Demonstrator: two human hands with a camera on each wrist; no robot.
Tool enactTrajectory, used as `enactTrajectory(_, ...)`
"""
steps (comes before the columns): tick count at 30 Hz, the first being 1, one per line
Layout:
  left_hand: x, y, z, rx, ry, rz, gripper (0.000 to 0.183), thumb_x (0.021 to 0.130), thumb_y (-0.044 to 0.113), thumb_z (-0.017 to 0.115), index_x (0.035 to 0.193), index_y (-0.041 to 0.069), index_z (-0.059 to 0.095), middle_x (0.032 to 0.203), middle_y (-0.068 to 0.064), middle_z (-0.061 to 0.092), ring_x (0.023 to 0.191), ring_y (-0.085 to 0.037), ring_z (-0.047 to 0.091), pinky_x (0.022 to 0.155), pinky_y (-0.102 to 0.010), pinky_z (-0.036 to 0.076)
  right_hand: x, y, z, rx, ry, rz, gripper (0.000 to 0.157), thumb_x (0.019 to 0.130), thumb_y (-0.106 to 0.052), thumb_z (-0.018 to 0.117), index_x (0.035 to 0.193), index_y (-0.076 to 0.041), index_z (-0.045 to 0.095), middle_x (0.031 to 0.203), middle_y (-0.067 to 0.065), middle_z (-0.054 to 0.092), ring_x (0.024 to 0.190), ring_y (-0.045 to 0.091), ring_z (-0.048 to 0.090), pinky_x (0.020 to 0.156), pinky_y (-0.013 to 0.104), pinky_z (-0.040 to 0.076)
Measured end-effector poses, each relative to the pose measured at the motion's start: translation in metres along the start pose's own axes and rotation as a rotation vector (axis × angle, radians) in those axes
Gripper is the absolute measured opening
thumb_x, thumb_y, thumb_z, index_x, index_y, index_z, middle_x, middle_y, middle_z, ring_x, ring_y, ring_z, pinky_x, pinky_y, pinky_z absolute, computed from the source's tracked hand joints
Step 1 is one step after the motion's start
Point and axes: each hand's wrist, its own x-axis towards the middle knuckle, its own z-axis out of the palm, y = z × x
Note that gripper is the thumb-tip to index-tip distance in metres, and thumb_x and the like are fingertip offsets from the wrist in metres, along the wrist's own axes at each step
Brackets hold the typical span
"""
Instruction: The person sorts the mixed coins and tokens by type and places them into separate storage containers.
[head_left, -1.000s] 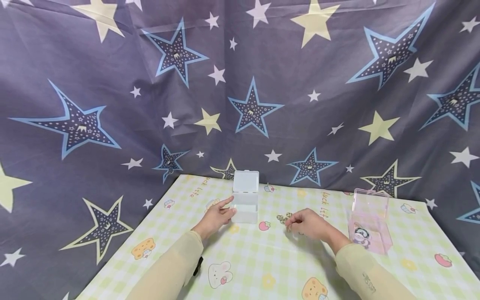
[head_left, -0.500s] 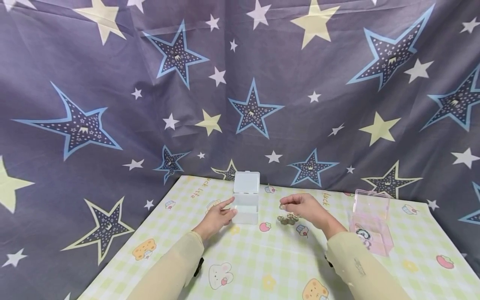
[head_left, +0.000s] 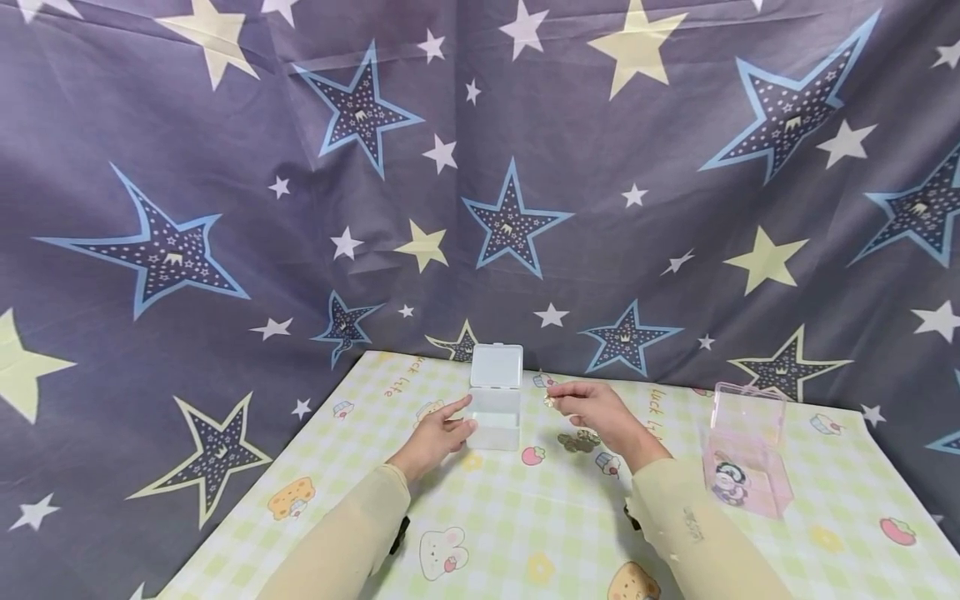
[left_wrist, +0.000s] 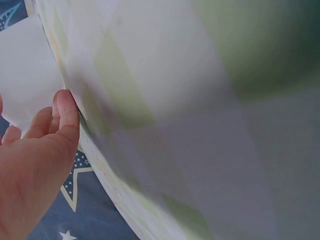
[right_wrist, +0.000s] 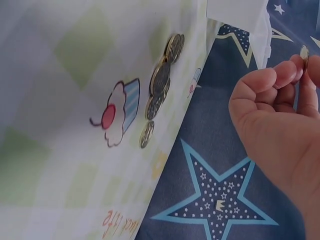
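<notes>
A small white box [head_left: 504, 437] stands on the table with its lid [head_left: 497, 367] raised at the back. My left hand [head_left: 431, 442] touches the box's left side with fingers and thumb extended; the left wrist view shows the thumb right at the box's lower edge. In the air right of the box, my right hand [head_left: 600, 412] pinches a gold-coloured coin [right_wrist: 304, 56] between thumb and fingertips. Below that hand, a small cluster of gold-coloured coins [head_left: 577, 442] lies on the tablecloth, some overlapping, beside a printed cupcake.
A clear pink box [head_left: 776, 487] with its lid up stands at the right, a round dark-and-white figure [head_left: 729, 483] visible in it. Checked tablecloth [head_left: 540, 517] covers the table. A star-patterned curtain [head_left: 420, 317] hangs directly behind the table's back edge.
My right hand has risen from the coin cluster with a coin and moved left toward the white box. More of the cluster now shows. The left hand has stayed at the box.
</notes>
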Motion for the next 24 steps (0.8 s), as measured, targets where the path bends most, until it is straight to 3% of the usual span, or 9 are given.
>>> enactTrajectory(7,0.001,-0.001,0.000,-0.014,0.014,-0.013,0.061,0.107,0.028,0.069,0.163,0.022,0.047,0.146,-0.024,0.066,0.131,-0.035,0.069,0.103,-0.044,0.063,0.004,0.000,0.012,-0.002,0.010,-0.004,0.033,0.099,-0.014,0.069,0.130,-0.004,0.075,0.132,0.010,0.076,0.101,0.015,0.067,0.085,0.031,0.054)
enactTrajectory(18,-0.002,0.001,-0.001,0.006,0.017,-0.031,0.060,0.107,0.031,0.069,0.163,0.025,0.048,0.144,-0.021,0.069,0.124,-0.031,0.073,0.103,-0.045,0.062,0.007,0.002,0.029,-0.046,-0.027,0.009,0.035,0.102,-0.018,0.068,0.133,-0.002,0.073,0.125,0.004,0.079,0.121,0.036,0.067,0.102,0.049,0.056)
enactTrajectory(24,-0.002,0.002,-0.001,0.009,0.016,-0.027,0.061,0.107,0.032,0.069,0.163,0.024,0.048,0.144,-0.022,0.068,0.123,-0.031,0.073,0.103,-0.044,0.062,0.010,0.005,0.038,-0.059,-0.019,0.002,0.034,0.100,-0.015,0.068,0.130,-0.003,0.075,0.118,0.006,0.080,0.111,0.030,0.070,0.092,0.038,0.056)
